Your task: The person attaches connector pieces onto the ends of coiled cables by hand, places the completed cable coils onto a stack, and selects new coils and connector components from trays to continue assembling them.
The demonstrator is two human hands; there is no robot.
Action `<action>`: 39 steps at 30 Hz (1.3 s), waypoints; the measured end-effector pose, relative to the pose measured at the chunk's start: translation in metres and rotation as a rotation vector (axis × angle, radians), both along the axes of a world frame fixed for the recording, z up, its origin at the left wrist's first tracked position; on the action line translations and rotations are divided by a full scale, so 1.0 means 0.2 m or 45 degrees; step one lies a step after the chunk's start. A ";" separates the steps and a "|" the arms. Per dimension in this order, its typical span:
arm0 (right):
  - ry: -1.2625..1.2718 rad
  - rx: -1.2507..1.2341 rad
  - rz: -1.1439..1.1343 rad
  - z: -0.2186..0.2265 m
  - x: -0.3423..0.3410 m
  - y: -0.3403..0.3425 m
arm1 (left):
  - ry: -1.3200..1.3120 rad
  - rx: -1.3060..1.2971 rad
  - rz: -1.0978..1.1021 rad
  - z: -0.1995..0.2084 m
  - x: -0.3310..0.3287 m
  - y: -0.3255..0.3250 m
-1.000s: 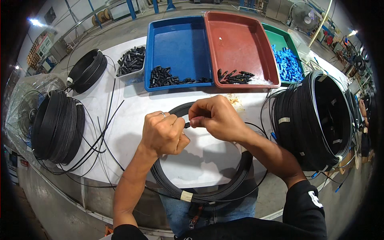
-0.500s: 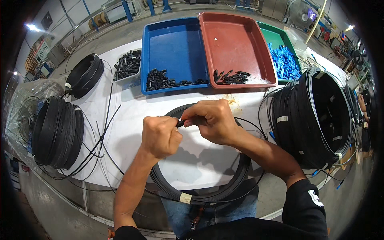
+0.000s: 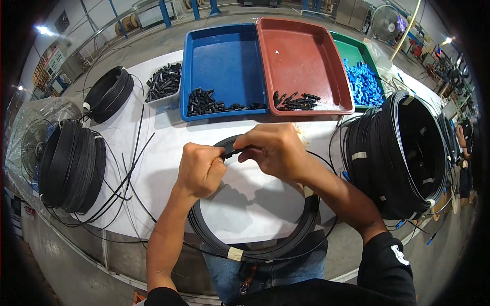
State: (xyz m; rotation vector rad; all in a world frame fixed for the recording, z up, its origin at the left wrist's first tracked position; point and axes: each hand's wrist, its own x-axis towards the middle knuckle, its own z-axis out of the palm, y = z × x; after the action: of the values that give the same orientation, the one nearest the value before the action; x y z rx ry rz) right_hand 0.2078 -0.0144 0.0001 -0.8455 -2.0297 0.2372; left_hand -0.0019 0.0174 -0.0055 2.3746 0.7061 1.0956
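Above the white table, my two hands meet at a small black connector part (image 3: pixel 232 153). My left hand (image 3: pixel 200 169) is closed around one end of it. The fingers of my right hand (image 3: pixel 273 150) pinch its other end; their tips partly hide what they grip. Beneath both hands lies a coil of thin black cable (image 3: pixel 212 244), bound with pale tape. A loose length of the cable curves out past my right wrist.
Behind my hands stand a blue tray (image 3: pixel 224 56) and a red tray (image 3: pixel 301 51) with black connector parts, a white tub (image 3: pixel 164 81) of black pieces and a green tray (image 3: pixel 352 46) of blue connectors. Cable coils (image 3: pixel 71 168) stand left, a larger stack (image 3: pixel 370 153) right.
My right hand has turned slightly and drawn a little away from the left, showing more of the black part between them. My left hand has shifted slightly left.
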 end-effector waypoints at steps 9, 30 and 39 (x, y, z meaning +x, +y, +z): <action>-0.032 0.343 -0.021 -0.03 -0.05 -0.02 | 0.021 0.027 -0.002 -0.03 0.02 -0.02; -0.036 0.201 0.030 0.03 -0.04 -0.03 | 0.025 0.030 -0.027 -0.01 -0.03 0.01; 0.052 -0.449 0.086 0.05 -0.04 -0.05 | 0.245 0.604 0.019 -0.01 -0.01 -0.03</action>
State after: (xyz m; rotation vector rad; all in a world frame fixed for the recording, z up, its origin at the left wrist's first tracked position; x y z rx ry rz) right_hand 0.1990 -0.0248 0.0093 -0.9772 -2.0100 0.6596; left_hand -0.0036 0.0120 -0.0076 2.9103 0.5744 1.1526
